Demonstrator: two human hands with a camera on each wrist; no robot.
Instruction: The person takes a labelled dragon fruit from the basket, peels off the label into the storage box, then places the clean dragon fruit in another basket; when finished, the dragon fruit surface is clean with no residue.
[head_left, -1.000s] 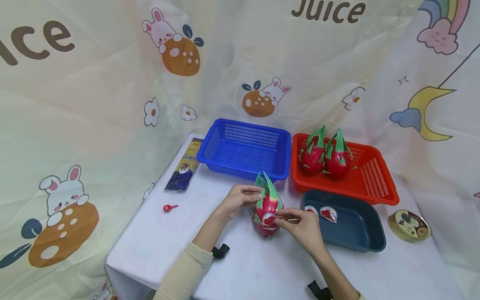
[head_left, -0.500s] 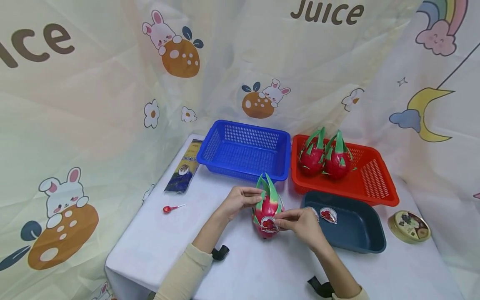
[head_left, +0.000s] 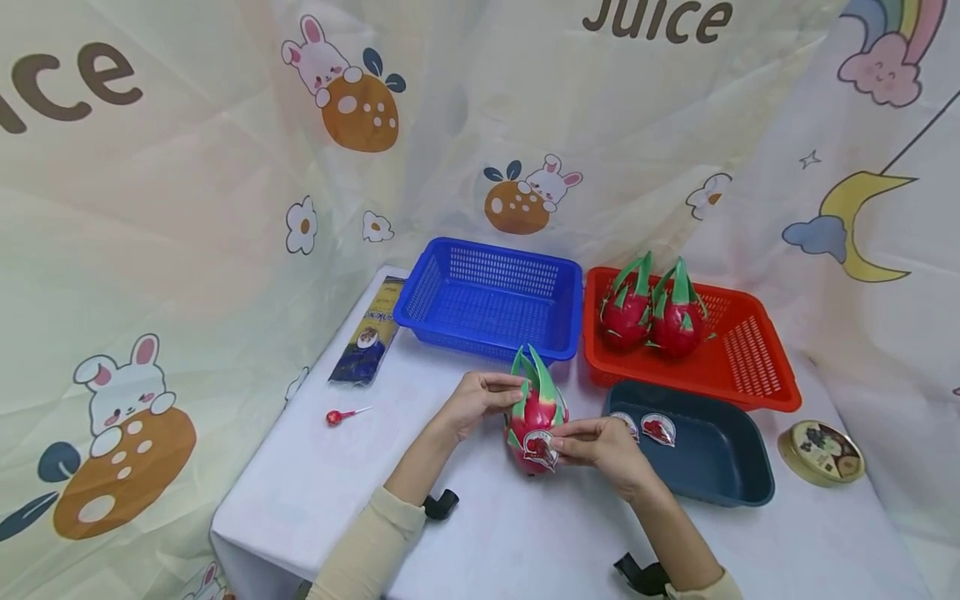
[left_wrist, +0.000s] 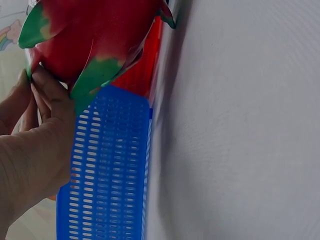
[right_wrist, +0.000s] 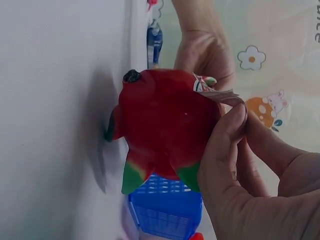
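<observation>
A red dragon fruit [head_left: 536, 410] with green leaf tips stands over the white table in the head view. My left hand [head_left: 483, 402] pinches one of its green scales from the left side, as the left wrist view also shows with the fruit [left_wrist: 100, 37] above the fingers. A round red-and-white sticker [head_left: 538, 450] lies against the front of the fruit. Its right edge is pinched between thumb and fingers of my right hand [head_left: 606, 452]. In the right wrist view the sticker [right_wrist: 223, 96] is partly lifted off the fruit's skin, near the thumb.
A blue basket [head_left: 491, 337] stands behind the fruit. Two more dragon fruits [head_left: 626, 321] sit in the red basket [head_left: 757, 396]. Stickers [head_left: 658, 430] lie in a dark tray [head_left: 738, 492], near a round tin [head_left: 821, 452]. A lollipop [head_left: 336, 417] and a packet [head_left: 367, 333] are left.
My right fingers have shifted slightly downward along the sticker's edge, and its lower right edge now stands out more. My left hand and the dragon fruit have stayed nearly in place.
</observation>
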